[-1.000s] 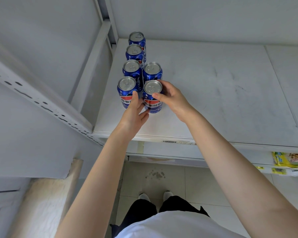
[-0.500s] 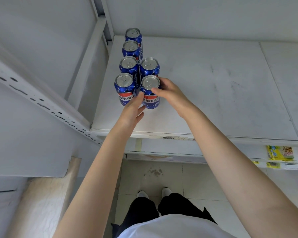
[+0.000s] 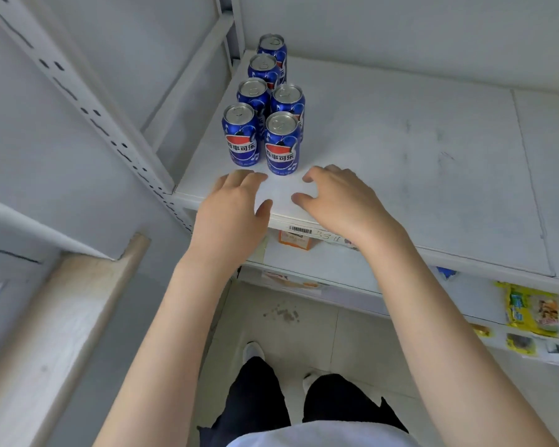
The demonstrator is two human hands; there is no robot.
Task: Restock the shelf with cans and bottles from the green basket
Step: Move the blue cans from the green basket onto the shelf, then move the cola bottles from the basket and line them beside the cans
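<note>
White shelf (image 3: 400,162) beneath left hand (image 3: 229,214) and right hand (image 3: 342,201), both palm-down, empty.

Six blue cans (image 3: 282,144) stand upright at the left end of a white shelf (image 3: 400,162), arranged in two rows running front to back. The left hand (image 3: 231,214) and right hand (image 3: 342,201) hover at the shelf's front edge, fingers relaxed, holding nothing, just short of the front cans. A barcode label (image 3: 300,230) sits on the shelf edge between the hands.
</note>
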